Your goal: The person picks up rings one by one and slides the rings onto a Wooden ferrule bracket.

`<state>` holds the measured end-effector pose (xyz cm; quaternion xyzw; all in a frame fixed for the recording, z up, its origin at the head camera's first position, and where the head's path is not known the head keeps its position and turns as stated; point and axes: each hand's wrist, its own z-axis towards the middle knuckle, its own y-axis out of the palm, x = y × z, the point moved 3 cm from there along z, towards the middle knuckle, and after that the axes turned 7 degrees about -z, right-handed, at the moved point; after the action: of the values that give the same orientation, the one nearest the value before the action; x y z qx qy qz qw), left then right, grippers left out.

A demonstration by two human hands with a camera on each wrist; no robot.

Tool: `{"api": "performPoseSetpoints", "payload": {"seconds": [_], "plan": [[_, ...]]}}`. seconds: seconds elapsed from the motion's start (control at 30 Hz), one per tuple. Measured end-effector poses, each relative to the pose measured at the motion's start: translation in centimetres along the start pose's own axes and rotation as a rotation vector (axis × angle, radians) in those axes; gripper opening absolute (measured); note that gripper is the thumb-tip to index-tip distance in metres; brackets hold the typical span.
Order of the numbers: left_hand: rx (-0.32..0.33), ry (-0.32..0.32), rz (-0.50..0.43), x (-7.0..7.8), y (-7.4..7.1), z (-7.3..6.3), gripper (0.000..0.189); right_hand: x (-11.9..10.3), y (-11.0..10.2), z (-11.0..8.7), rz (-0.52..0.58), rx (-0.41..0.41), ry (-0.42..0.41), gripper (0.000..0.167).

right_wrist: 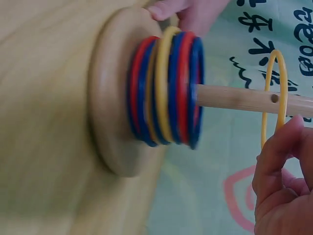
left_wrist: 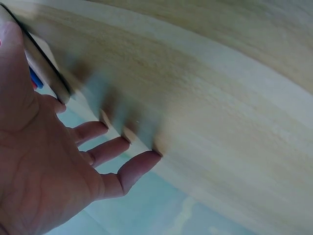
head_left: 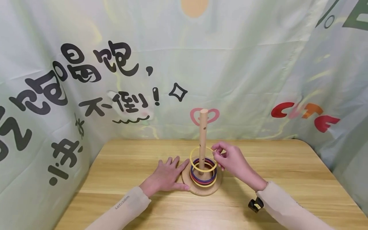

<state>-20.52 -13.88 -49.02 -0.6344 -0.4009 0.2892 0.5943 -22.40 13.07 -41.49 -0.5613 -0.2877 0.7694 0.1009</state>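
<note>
A wooden peg (head_left: 203,134) stands upright on a round wooden base (head_left: 201,191). Blue, red and yellow rings (right_wrist: 162,93) are stacked around its foot. With thumb and fingers my right hand (head_left: 232,159) pinches the right side of a yellow ring (right_wrist: 283,83). That ring encircles the peg, raised above the stack and apart from it. My left hand (head_left: 167,175) lies at the left edge of the base, fingers spread, thumb and index finger touching it. In the left wrist view its palm shows, with several fingertips on the tabletop.
The wooden table (head_left: 115,172) has rounded far corners. Behind it and at both sides hangs a printed curtain (head_left: 244,80) with black characters and coloured letters. A black device (head_left: 256,204) sits at the right cuff.
</note>
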Motion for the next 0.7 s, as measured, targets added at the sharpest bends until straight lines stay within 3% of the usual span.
{"api": "performPoseSetpoints", "payload": {"seconds": [0.5, 0.7], "plan": [[0.009, 0.006, 0.017, 0.0, 0.1, 0.1, 0.112, 3.2, 2.3, -1.1, -0.053, -0.025, 0.06, 0.017], [-0.015, 0.005, -0.026, 0.0, -0.1, -0.3, 0.111, 3.7, 2.2, -1.9, -0.062, -0.013, 0.083, 0.018]]}}
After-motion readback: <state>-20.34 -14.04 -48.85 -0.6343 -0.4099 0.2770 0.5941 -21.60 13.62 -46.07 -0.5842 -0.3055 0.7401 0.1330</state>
